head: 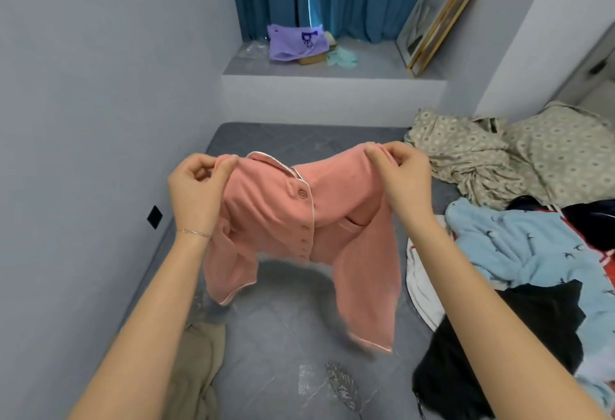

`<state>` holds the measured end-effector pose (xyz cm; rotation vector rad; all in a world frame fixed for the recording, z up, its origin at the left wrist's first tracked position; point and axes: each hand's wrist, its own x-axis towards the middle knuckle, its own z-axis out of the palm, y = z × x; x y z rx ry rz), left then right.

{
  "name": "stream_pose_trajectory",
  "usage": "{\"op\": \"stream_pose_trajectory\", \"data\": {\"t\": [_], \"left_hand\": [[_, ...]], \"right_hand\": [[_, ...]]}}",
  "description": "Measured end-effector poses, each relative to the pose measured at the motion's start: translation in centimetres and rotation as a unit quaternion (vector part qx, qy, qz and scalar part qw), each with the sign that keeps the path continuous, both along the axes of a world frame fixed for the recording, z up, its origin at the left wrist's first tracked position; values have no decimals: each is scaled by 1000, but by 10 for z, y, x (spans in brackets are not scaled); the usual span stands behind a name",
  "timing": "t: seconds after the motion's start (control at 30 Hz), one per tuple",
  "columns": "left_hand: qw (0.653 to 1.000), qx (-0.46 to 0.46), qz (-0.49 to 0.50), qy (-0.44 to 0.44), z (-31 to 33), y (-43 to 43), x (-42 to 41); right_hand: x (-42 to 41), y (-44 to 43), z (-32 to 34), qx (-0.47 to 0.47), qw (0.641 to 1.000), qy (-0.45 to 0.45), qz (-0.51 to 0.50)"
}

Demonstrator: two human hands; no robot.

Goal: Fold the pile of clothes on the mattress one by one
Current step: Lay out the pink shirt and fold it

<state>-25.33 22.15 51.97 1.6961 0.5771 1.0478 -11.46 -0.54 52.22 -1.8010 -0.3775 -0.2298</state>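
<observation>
Now | left hand point(196, 193), right hand point(406, 180) pinch pink shirt point(266, 216) aloft | clothes pile point(519, 246) (black, blue) lies rightward

Soft, even, cool indoor light; faint shadows, wide-angle bending at edges, slight blur.

One left hand point(196, 193), one right hand point(404, 180), one pink pajama top point(276, 220), one mattress point(283, 336), one blue garment point(519, 246).

Dark print on the purple bag point(287, 47); too blurred to read.
</observation>
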Motion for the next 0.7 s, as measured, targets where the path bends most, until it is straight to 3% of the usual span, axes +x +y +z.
{"op": "stream_pose_trajectory", "data": {"t": [0.27, 0.47, 0.6, 0.7], "left_hand": [[998, 64, -26, 1, 35, -1, -42], [997, 66, -34, -11, 41, 16, -21], [987, 32, -45, 149, -45, 28, 33], [952, 30, -34, 304, -150, 43, 63]], "right_hand": [[-28, -30, 44, 24, 998, -4, 58], [-1, -28, 59, 13, 996, -78, 49], [40, -8, -21, -177, 982, -30, 52], [70, 4, -122, -308, 948, 51, 64]]}}
